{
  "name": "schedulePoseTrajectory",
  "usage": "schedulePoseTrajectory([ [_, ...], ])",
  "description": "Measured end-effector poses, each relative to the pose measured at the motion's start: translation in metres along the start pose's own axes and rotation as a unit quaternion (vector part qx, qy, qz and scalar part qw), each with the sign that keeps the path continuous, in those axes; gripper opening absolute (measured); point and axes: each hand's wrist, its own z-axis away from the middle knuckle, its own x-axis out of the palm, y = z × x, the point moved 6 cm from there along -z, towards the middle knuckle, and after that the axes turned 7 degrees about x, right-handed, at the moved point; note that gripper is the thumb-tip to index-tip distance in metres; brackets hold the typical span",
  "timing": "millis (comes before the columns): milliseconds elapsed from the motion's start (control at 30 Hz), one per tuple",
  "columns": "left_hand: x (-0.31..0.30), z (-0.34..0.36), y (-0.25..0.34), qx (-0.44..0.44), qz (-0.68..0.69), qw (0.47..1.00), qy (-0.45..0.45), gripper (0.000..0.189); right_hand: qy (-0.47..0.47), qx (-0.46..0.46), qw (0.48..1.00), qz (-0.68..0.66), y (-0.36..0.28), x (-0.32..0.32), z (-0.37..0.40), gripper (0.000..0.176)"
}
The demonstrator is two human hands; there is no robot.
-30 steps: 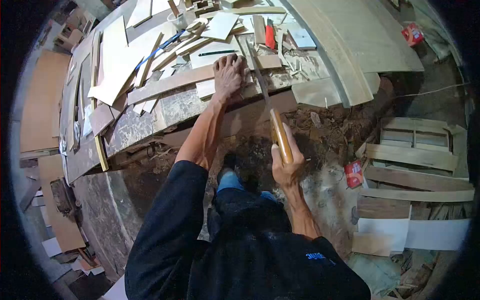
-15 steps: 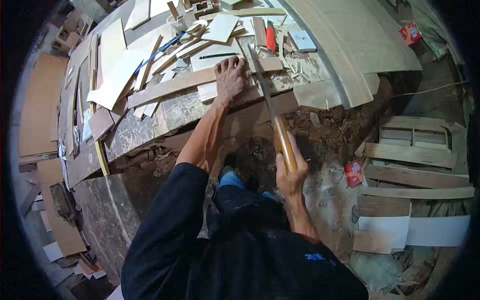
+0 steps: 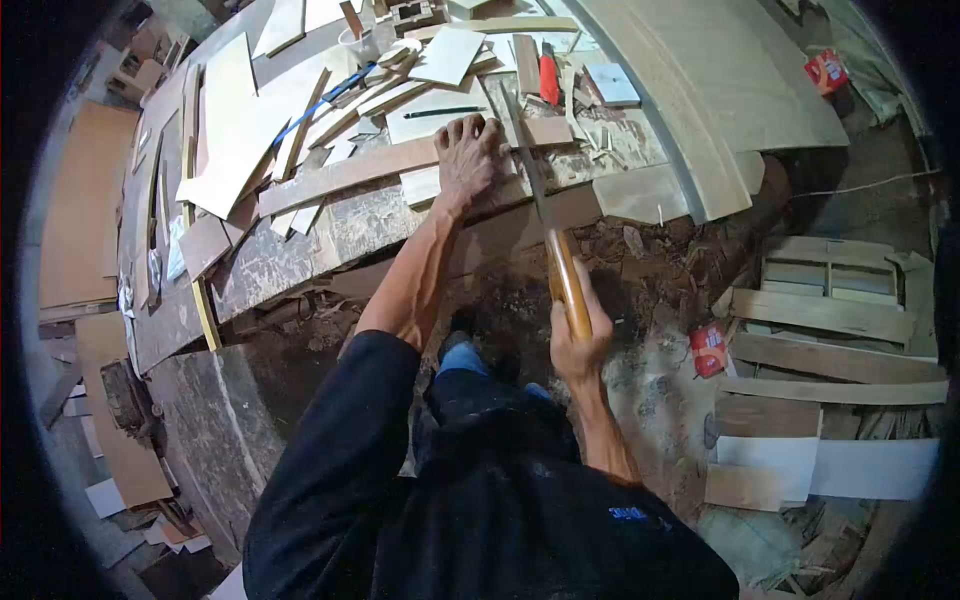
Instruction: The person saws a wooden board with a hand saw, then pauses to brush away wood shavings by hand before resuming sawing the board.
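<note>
A long thin wooden strip (image 3: 350,172) lies across the near edge of the workbench. My left hand (image 3: 468,160) bears down on it, with the fingers curled over its far side. In my right hand (image 3: 582,335) is the yellow-brown wooden handle of a handsaw (image 3: 534,180), fingers wrapped round it. The saw's blade points away from me and crosses the strip just right of my left hand. Beyond that hand, a black pencil (image 3: 443,111) rests on a pale board. A red-handled tool (image 3: 548,75) lies past the saw, near small wood offcuts (image 3: 600,140).
The workbench (image 3: 280,255) carries many boards, a blue tool (image 3: 325,100) and a white cup (image 3: 358,45). A long metal-edged rail (image 3: 665,150) runs along its right. Wooden frames (image 3: 820,310) and a red packet (image 3: 708,350) lie on the floor at right.
The saw and my right hand have slid slightly forward, away from my body. My left hand keeps its place on the strip. The whole view has shifted a little.
</note>
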Motion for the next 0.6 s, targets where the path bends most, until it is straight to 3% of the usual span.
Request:
schedulePoseTrajectory([
  [133,0.004,0.003,-0.003,-0.011,-0.001,1.0,0.006,0.041,-0.02,0.027,0.999,-0.017,0.004,0.021,-0.044,0.053],
  [300,0.002,0.003,0.0,-0.01,-0.022,1.0,-0.006,0.039,0.016,-0.053,0.997,0.046,0.0,-0.008,0.019,0.055],
  [400,0.004,0.003,-0.003,-0.013,-0.016,1.0,-0.002,0.038,0.008,-0.002,1.0,0.015,0.01,-0.015,0.035,0.055],
  [533,0.007,0.005,-0.005,0.008,-0.038,0.999,0.011,0.037,0.026,-0.078,0.996,0.022,0.008,0.014,-0.027,0.054],
  [600,0.005,0.005,-0.004,0.005,-0.025,1.0,0.006,0.037,0.016,-0.029,0.999,0.004,0.012,0.017,-0.028,0.054],
])
